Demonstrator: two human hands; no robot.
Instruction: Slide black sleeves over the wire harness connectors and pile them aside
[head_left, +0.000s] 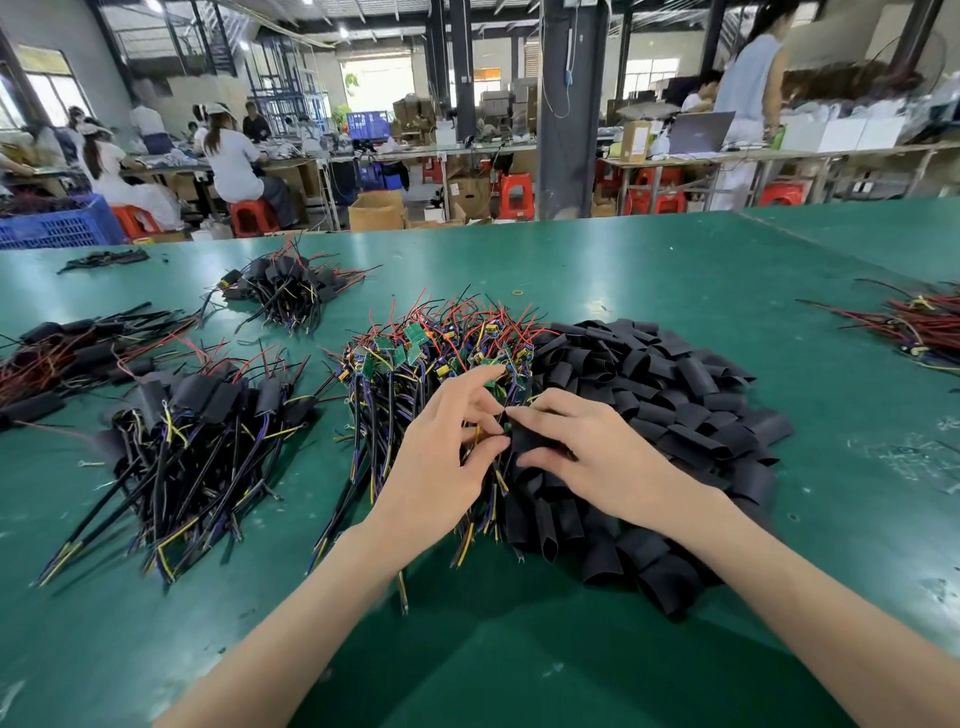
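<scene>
Where the two hands meet at the middle of the green table (649, 260), one item is in work.

- Left hand (441, 452): thumb and curled fingers pinched on a harness (472, 439); index finger lifted toward 12 o'clock.
- Right hand (592, 452): thumb and fingers clamped on a black sleeve (535, 440).
- Sleeve: long axis roughly 9 to 3 o'clock, open mouth facing 9 o'clock, a sliver of green board at that mouth. How far it is on cannot be told.
- Held harness: wires trail toward 6 o'clock between the wrists.
- Unsleeved harnesses (415, 364): at 12 o'clock of the hands, green boards at the far end, red leads fanned to 12 o'clock, black cables pointing to 6 o'clock.
- Loose sleeves (685, 410): a heap from 1 to 5 o'clock, touching the unsleeved harnesses.
- Sleeved pile (197, 421): at 9 o'clock, sleeved ends far, cables toward 7 o'clock.
- Further sleeved bundles (283, 286): at 10 o'clock.
- Red-wire bundle (919, 327): at 2 o'clock, well apart.
</scene>
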